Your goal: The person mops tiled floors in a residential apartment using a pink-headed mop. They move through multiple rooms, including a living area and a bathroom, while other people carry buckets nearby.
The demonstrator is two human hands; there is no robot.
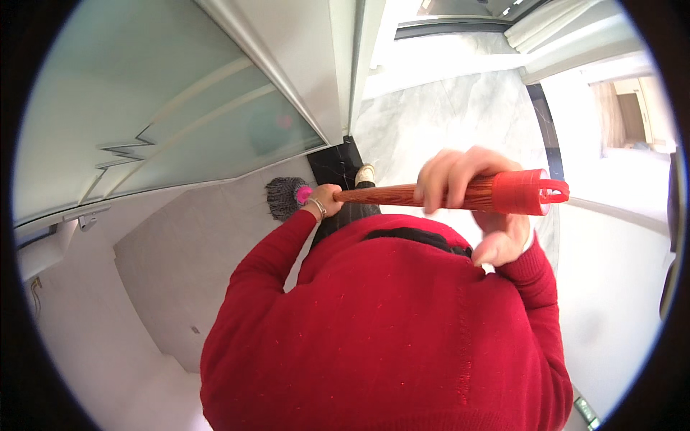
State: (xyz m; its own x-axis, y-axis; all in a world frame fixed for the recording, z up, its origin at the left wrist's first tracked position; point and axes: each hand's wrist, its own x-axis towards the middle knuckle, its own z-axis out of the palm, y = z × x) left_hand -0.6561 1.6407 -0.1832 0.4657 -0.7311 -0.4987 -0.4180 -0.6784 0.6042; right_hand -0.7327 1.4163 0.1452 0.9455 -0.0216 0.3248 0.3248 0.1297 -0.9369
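Observation:
A mop with a wood-grain handle (388, 195) lies across the view in front of the person. My left hand (325, 199), with a bracelet at the wrist, is wrapped round the lower part of the handle, just above a pink collar (304, 194). The grey stringy mop head (284, 198) rests on the light floor at the left. At the upper end, my right hand (474, 199) has its fingers over the handle beside the red end cap (520, 192) with its hanging loop; the thumb stands apart from the handle, and the hand is slightly blurred.
A frosted glass door (161, 108) with a zigzag pattern stands at the left, next to a white wall or frame edge. A black stone threshold (334, 161) crosses the doorway. One shoe (365, 175) stands beside it on marbled floor. A white curtain (550, 27) hangs at the top right.

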